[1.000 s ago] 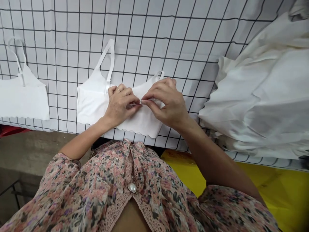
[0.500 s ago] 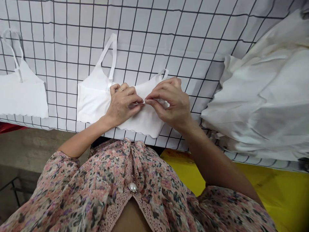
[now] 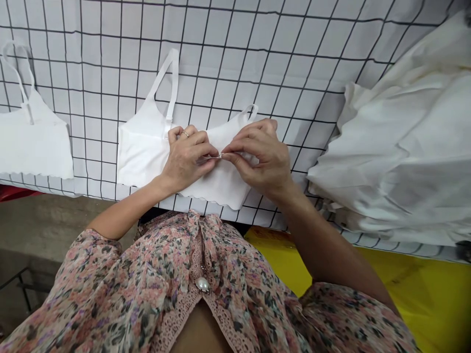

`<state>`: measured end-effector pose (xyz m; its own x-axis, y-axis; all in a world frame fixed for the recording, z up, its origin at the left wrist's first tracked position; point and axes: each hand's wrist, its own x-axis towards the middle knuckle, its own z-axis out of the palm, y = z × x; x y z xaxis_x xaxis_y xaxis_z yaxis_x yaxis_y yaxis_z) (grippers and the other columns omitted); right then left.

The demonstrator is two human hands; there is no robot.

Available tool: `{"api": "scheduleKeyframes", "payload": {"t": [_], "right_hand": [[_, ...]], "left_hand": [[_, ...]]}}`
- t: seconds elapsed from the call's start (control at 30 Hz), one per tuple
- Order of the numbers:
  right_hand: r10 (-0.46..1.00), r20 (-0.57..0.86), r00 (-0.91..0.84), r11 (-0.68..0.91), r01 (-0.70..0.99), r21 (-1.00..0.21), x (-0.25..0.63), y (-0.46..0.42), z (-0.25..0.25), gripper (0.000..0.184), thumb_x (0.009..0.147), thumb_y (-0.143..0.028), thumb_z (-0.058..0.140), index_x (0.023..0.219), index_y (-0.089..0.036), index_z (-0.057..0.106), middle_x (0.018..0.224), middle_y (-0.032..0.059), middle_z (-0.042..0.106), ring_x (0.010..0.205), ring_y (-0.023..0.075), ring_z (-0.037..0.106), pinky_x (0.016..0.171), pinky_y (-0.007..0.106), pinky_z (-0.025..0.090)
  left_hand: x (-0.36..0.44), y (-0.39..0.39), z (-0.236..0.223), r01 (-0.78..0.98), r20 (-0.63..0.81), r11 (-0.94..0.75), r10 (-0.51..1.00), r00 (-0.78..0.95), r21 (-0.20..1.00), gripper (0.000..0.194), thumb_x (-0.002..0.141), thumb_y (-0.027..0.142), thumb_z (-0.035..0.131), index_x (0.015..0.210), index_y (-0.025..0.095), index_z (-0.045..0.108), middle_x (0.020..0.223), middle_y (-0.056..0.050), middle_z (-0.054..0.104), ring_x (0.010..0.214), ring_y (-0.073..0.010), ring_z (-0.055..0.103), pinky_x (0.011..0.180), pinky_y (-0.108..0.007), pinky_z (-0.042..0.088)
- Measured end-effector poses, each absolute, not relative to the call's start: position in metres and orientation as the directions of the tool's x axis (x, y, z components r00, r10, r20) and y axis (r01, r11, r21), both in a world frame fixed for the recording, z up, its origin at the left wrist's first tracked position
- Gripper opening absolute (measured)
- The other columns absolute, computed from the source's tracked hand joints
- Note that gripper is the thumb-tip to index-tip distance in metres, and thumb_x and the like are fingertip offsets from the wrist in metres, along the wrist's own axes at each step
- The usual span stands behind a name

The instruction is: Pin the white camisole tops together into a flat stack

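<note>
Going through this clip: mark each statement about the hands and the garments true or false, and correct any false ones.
1. The right hand pinches a small metal pin over a white top. True.
2. The left hand wears a ring. True.
3. The white top lies on a plain yellow sheet. False: it lies on a white surface ruled with black grid lines.
4. A second white top lies right of the hands. False: that top lies to their left; a pile of white cloth lies to the right.
5. The person's floral blouse has a pearl-like button. True.
</note>
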<state>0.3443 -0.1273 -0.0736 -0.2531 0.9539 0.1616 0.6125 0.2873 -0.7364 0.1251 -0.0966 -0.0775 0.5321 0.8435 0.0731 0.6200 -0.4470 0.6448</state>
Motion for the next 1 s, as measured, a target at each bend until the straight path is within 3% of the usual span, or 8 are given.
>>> {"api": "scheduleKeyframes", "payload": {"t": [0.17, 0.37, 0.73, 1.0], "right_hand": [[0.957, 0.166, -0.237, 0.280, 0.615, -0.737, 0.3431, -0.1292, -0.0757, 0.030, 0.105, -0.056, 0.067, 0.093, -0.030, 0.075, 0.088, 0.0048, 0.067, 0.105, 0.0313, 0.064, 0.106, 0.063, 0.049], [0.942, 0.251, -0.221, 0.334, 0.623, -0.707, 0.3414, -0.1323, -0.0815, 0.023, 0.107, -0.047, 0.064, 0.094, -0.030, 0.073, 0.088, 0.0049, 0.067, 0.104, 0.0306, 0.064, 0.100, 0.059, 0.049], [0.953, 0.173, -0.250, 0.296, 0.631, -0.717, 0.3431, -0.1278, -0.0737, 0.023, 0.106, -0.048, 0.065, 0.093, -0.031, 0.074, 0.089, 0.0056, 0.068, 0.107, 0.0320, 0.064, 0.102, 0.060, 0.051], [0.927, 0.282, -0.247, 0.374, 0.641, -0.670, 0.3455, -0.1332, -0.0821, 0.016, 0.107, -0.044, 0.066, 0.097, -0.032, 0.073, 0.089, 0.0036, 0.071, 0.106, 0.0306, 0.067, 0.101, 0.058, 0.050]], "left_hand": [[0.1255, -0.0968, -0.0778, 0.618, 0.065, -0.446, 0.840, 0.538, 0.648, 0.011, 0.100, 0.030, 0.076, 0.089, 0.029, 0.077, 0.080, 0.001, 0.061, 0.099, -0.0235, 0.059, 0.108, -0.049, 0.034], [0.1251, -0.0959, -0.0770, 0.625, 0.055, -0.441, 0.842, 0.537, 0.644, 0.010, 0.099, 0.029, 0.076, 0.089, 0.029, 0.078, 0.080, 0.002, 0.061, 0.098, -0.0229, 0.058, 0.109, -0.050, 0.034], [0.1260, -0.0953, -0.0777, 0.612, 0.068, -0.445, 0.840, 0.538, 0.654, 0.013, 0.100, 0.034, 0.077, 0.087, 0.029, 0.077, 0.080, 0.002, 0.063, 0.097, -0.0230, 0.059, 0.108, -0.050, 0.035], [0.1253, -0.0966, -0.0752, 0.611, 0.086, -0.469, 0.832, 0.549, 0.638, 0.011, 0.101, 0.029, 0.073, 0.090, 0.029, 0.073, 0.085, 0.002, 0.068, 0.098, -0.0221, 0.061, 0.110, -0.049, 0.035]]}}
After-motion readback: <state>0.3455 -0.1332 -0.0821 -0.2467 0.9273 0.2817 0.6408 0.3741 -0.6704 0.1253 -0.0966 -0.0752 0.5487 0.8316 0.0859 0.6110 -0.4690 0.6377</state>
